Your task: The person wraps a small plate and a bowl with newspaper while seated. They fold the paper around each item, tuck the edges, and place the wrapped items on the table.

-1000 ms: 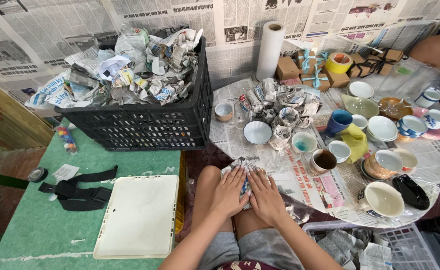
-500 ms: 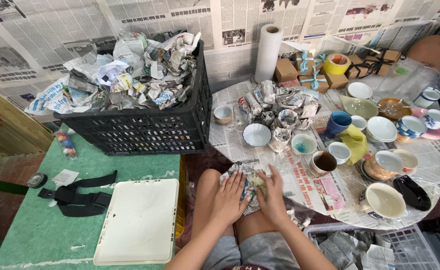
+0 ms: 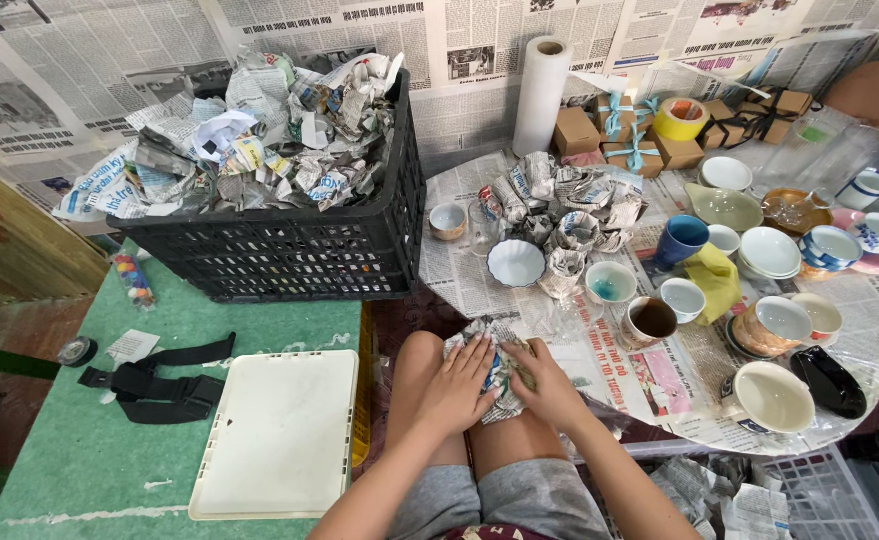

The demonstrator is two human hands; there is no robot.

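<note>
My left hand point(image 3: 456, 385) and my right hand point(image 3: 551, 385) rest on my knees, both closed around a crumpled newspaper bundle point(image 3: 492, 352) held between them. What the paper wraps is hidden. Just beyond my knees stands a round table point(image 3: 479, 290) covered in newspaper, with several cups and bowls on it, among them a white scalloped bowl point(image 3: 515, 262), a teal-lined cup point(image 3: 610, 282) and a brown mug point(image 3: 649, 320). A heap of paper-wrapped pieces point(image 3: 559, 205) lies at the middle of the table.
A black plastic crate point(image 3: 289, 250) full of crumpled newspaper stands to the left on a green mat point(image 3: 89, 440). A white tray point(image 3: 279, 435), a black strap point(image 3: 154, 385), a paper towel roll point(image 3: 541, 95), small cardboard boxes point(image 3: 599, 135) and yellow tape point(image 3: 680, 118) lie around.
Both hands have shifted on the newspaper bundle, drawing closer together and pressing the paper around it. The view has drifted slightly; nothing on the table has moved.
</note>
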